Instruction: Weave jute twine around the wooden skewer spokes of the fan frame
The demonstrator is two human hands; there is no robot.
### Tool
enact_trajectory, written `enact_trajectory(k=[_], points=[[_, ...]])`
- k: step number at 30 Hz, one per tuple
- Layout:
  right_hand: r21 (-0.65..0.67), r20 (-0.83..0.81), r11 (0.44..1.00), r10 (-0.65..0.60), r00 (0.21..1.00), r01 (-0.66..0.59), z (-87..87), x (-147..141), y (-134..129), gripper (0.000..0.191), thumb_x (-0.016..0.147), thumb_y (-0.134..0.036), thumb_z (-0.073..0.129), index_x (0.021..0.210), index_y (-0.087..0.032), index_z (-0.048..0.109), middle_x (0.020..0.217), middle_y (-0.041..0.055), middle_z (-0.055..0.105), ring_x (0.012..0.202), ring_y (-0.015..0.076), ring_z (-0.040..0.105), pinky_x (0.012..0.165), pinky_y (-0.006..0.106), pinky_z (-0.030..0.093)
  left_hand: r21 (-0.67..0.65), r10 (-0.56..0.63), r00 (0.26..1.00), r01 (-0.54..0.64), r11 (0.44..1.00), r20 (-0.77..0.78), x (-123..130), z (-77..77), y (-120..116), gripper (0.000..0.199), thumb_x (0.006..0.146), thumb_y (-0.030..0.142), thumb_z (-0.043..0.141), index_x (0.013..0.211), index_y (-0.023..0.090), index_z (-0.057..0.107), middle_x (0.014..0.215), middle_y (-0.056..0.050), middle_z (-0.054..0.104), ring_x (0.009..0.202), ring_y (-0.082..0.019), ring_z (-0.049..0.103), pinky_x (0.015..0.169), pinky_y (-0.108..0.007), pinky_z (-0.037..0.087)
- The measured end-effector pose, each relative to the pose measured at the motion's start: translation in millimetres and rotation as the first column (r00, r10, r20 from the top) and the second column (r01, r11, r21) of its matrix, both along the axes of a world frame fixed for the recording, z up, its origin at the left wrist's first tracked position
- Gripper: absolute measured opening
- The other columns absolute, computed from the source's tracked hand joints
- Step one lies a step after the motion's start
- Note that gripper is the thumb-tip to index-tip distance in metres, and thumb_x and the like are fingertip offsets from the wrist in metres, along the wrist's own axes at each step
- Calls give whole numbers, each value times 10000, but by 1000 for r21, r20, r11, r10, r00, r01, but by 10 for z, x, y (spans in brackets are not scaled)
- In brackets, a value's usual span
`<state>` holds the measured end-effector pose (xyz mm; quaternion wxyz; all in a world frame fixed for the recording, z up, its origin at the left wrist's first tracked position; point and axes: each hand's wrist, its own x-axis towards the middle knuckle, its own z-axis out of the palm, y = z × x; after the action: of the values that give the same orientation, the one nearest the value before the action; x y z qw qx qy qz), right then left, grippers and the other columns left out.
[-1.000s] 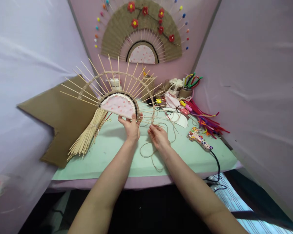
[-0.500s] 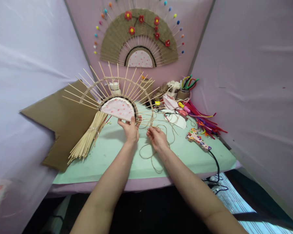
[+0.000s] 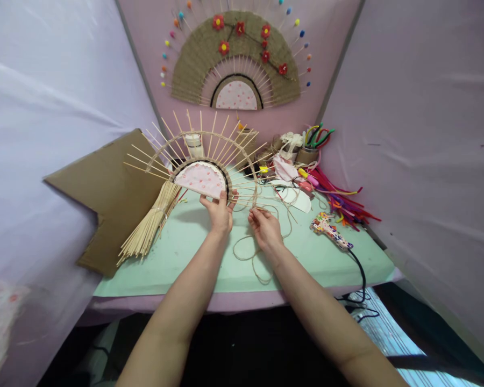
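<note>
Bamboo-coloured stick fan (image 3: 201,179), one, held up over the middle of the tabletop (image 3: 193,269); thin sticks radiate from one half-round centre of pink-spotted cloth with a dark curved border. One braided twine band (image 3: 210,134) arches across the sticks.

Hands, two. Left hand (image 3: 220,215): partly closed on the fan's lower right corner, thumb in front, fingers spread behind. Right hand (image 3: 265,228): fingertips pinched together on the band's lower right end, other fingers curled.

Loose twine (image 3: 242,257), looped below and beside the right hand. Bundle of sticks (image 3: 148,226), one, tied, left of the fan. Brown cardboard (image 3: 105,193), one piece, reaching past the tabletop's left edge. White tub (image 3: 193,144), one, behind the fan.

Glue gun (image 3: 331,231), one, patterned, near the right edge, cord hanging over. Pipe cleaners (image 3: 339,199), many, heaped behind it. White cut-outs (image 3: 296,198), near the heap.

Wall fan (image 3: 236,59), one, with seven red flowers (image 3: 224,47), one smaller.

Green surface shows between bundle and left forearm, between right forearm and glue gun, and along the front edge.
</note>
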<state>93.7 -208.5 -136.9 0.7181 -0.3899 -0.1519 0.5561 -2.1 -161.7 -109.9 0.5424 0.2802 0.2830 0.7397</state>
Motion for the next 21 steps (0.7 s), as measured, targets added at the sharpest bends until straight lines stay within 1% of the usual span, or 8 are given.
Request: enact_trajectory(k=[4,8,11,13,15,18,21], points=[[25,-42,1000,20,999,-18,-23,32,-21,190,621,-127,804,721,-176,650,726,-10,687,611,71,621,635,172,577,3,-7,1000,7,1000,7,-5,16,-4,564,778,241,712,1132,383,296,1279,-3,568,804,-96,695,844,-359,550],[34,-74,995,101,992,-99,-35,65,-57,211,602,-95,797,745,-175,664,800,14,718,713,92,670,696,179,591,-3,13,1000,-13,1000,7,-23,36,-2,584,782,250,726,1152,383,295,1301,-14,568,809,-89,685,832,-335,559],[38,-80,991,132,988,-129,-37,84,-78,233,599,-87,797,773,-172,667,830,24,722,767,100,682,720,171,589,-7,18,1000,-18,1000,6,-36,30,4,577,792,236,715,1158,386,296,1325,-19,552,835,-102,694,839,-348,564],[6,-77,992,126,989,-126,-38,90,-83,244,600,-93,798,783,-178,660,803,13,708,724,94,670,677,170,589,12,10,1000,-11,1000,19,-38,16,9,570,800,222,706,1161,381,295,1326,-25,548,839,-116,702,847,-371,566],[-40,-61,992,121,991,-123,-37,87,-78,248,600,-113,804,775,-188,645,736,-14,672,645,82,637,603,165,577,34,6,1000,-7,999,29,-32,2,11,563,802,209,704,1157,373,298,1317,-29,552,844,-124,705,856,-387,565],[-84,-40,991,99,994,-102,-22,72,-54,249,590,-154,819,743,-189,626,637,-49,600,560,65,572,507,148,528,49,1,999,-2,999,32,-12,-5,5,556,787,205,719,1126,357,305,1308,-25,558,825,-117,701,854,-389,567],[-91,-23,993,68,997,-69,2,56,-26,253,568,-186,837,706,-169,625,587,-55,563,534,56,528,478,142,490,51,-12,999,10,999,36,10,2,-8,575,758,216,745,1097,348,299,1300,-22,565,775,-106,694,833,-384,572]])
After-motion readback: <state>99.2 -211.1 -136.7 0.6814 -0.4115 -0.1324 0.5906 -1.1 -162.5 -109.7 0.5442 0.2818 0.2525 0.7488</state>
